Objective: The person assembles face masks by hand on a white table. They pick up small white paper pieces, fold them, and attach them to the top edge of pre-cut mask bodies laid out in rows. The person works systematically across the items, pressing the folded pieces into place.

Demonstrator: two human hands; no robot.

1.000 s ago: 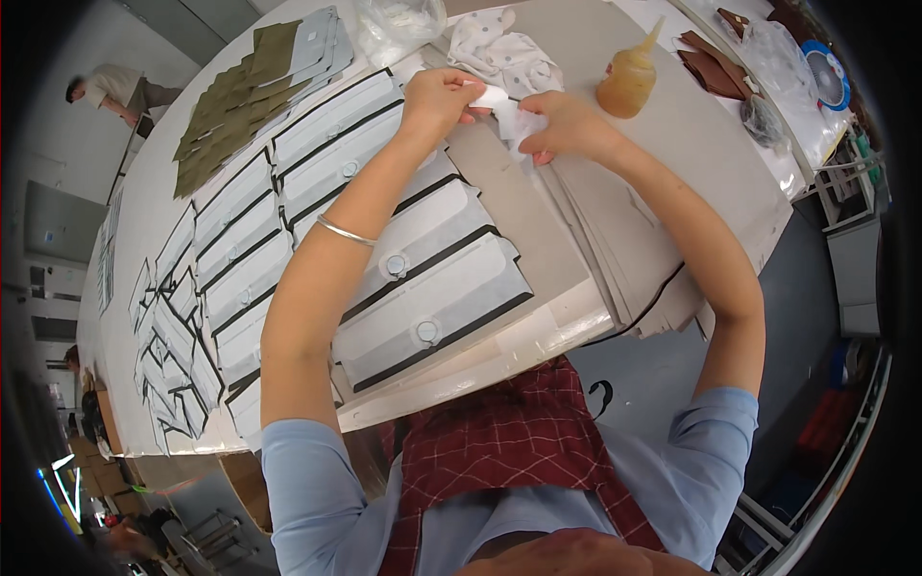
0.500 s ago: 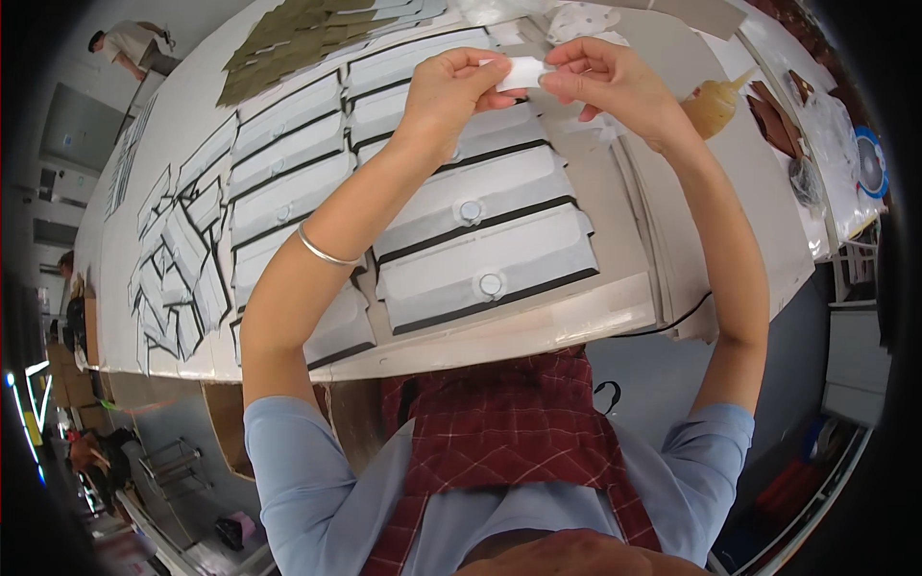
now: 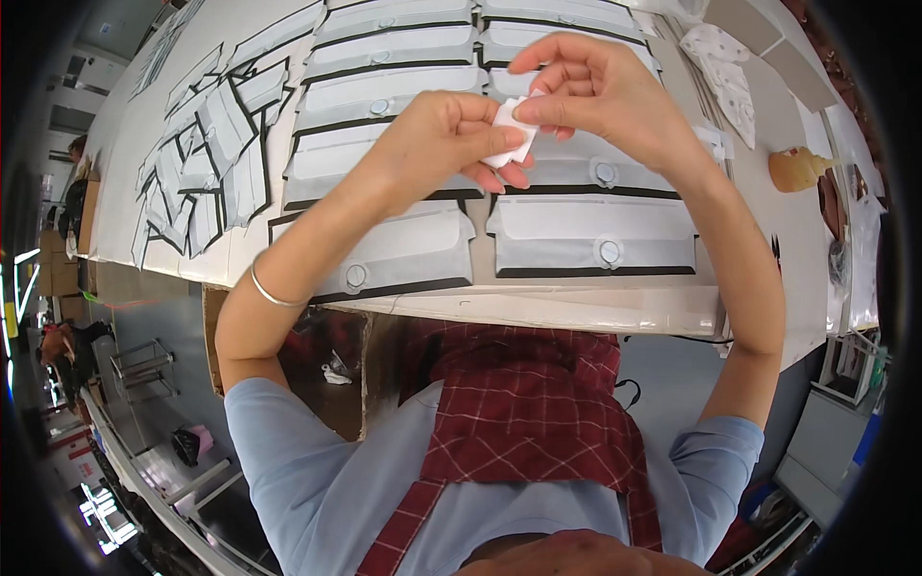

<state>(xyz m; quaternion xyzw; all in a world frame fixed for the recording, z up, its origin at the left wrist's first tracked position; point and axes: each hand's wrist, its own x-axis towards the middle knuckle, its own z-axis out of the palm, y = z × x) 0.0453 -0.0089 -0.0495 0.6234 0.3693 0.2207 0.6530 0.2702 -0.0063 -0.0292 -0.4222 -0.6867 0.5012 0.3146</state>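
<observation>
A small bunch of white, paper-like pieces is held between my hands, above the rows on the table. My left hand pinches it between thumb and fingers. From the other side, the thumb and fingers of my right hand close on its upper edge, with the index finger raised. Below lie flat grey panels with black edges, set out in two columns. Many carry a round, pale disc near the front edge. My hands and forearms cover parts of several panels.
Loose grey, black-edged pieces lie heaped at the left. On the right are a squeeze bottle with yellowish contents and a spotted white cloth. The table's front edge runs before me, above a cardboard box.
My hands have come lower and nearer, and the white pieces now sit tilted and fanned instead of level. The whole view has shifted, with the panels appearing farther right.
</observation>
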